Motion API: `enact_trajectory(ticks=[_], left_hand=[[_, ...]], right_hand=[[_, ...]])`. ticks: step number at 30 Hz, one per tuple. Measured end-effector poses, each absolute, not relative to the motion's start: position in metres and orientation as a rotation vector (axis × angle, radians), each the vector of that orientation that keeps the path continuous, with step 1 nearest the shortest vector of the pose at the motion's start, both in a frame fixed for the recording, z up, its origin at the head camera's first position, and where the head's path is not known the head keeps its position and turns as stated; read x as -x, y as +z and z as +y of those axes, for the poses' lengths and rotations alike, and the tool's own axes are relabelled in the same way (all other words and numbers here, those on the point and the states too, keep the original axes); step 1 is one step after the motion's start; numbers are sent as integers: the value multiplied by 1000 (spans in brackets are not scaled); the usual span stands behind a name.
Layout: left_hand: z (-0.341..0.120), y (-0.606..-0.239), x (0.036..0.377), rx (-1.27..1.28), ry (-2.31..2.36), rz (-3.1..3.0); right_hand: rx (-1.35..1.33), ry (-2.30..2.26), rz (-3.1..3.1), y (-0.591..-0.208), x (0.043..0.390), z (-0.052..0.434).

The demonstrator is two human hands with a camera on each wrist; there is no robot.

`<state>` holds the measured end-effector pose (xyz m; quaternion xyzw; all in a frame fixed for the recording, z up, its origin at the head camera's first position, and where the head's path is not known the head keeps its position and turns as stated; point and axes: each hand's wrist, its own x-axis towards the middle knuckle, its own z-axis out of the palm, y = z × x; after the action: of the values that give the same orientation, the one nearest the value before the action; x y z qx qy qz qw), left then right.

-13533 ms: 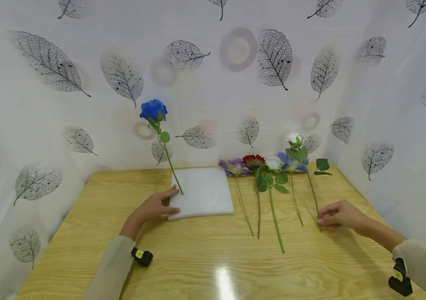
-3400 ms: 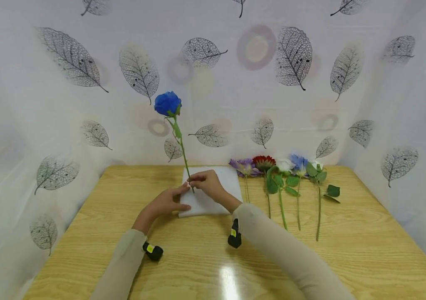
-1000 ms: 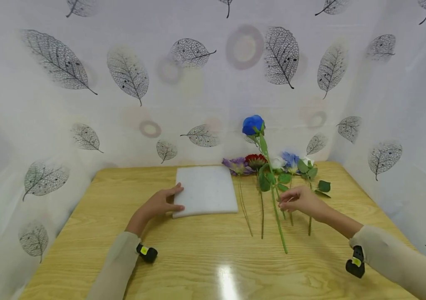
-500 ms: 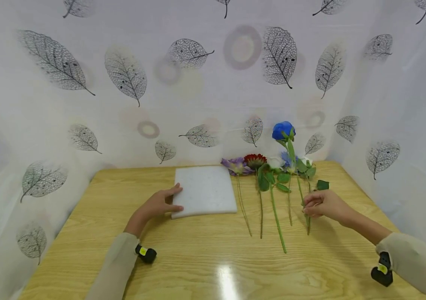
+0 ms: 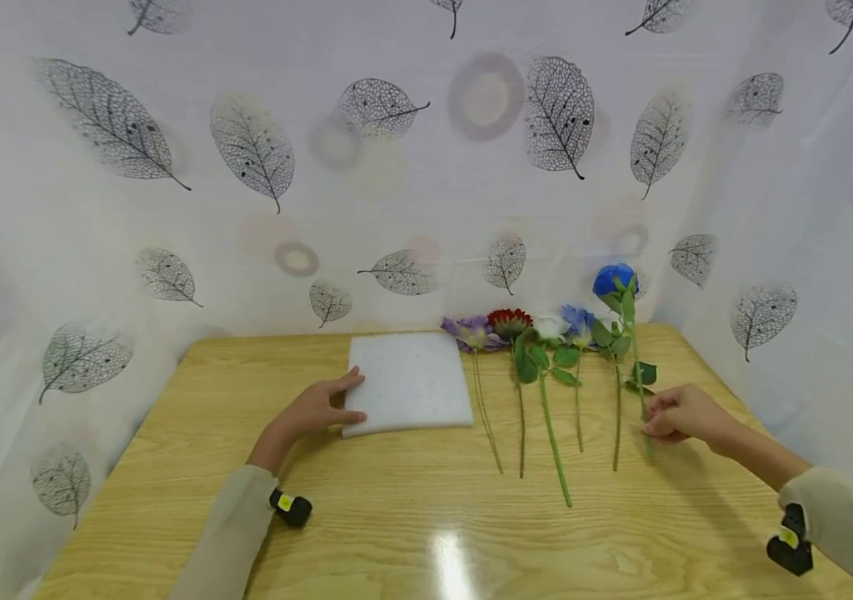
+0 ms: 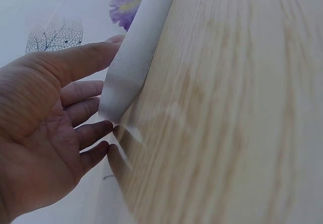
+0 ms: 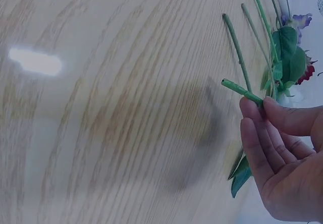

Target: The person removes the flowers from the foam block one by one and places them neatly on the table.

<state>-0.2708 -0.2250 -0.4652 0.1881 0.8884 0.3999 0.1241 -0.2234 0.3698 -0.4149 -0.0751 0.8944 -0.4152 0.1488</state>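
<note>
My right hand (image 5: 685, 414) pinches the green stem of a blue rose (image 5: 614, 280) between thumb and fingertips. The rose leans upright at the right end of a row of flowers, its bloom toward the back wall; its cut stem end (image 7: 234, 87) pokes out past my fingers in the right wrist view. My left hand (image 5: 317, 406) rests at the left edge of a white foam block (image 5: 415, 387), with thumb and fingers extended. In the left wrist view the fingertips (image 6: 103, 128) are right at the block's side (image 6: 133, 57).
Laid in a row right of the block are a purple flower (image 5: 474, 331), a dark red flower (image 5: 509, 323), a white rose (image 5: 549, 327), a blue-violet flower (image 5: 579, 323) and another white rose (image 5: 610, 320). A leaf-patterned curtain (image 5: 396, 192) encloses the wooden table (image 5: 366, 517).
Earlier my right hand laid down a white rose, then pulled the blue rose off the foam block. Since then it has carried the blue rose rightward past the row and lowered it. My left hand stayed.
</note>
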Motion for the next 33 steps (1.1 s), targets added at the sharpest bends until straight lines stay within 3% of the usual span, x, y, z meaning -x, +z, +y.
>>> enact_trajectory(ticks=[33], left_hand=[[-227, -466, 271, -607, 1164, 2602]], right_hand=[[-95, -1057, 2584, -423, 225, 395]])
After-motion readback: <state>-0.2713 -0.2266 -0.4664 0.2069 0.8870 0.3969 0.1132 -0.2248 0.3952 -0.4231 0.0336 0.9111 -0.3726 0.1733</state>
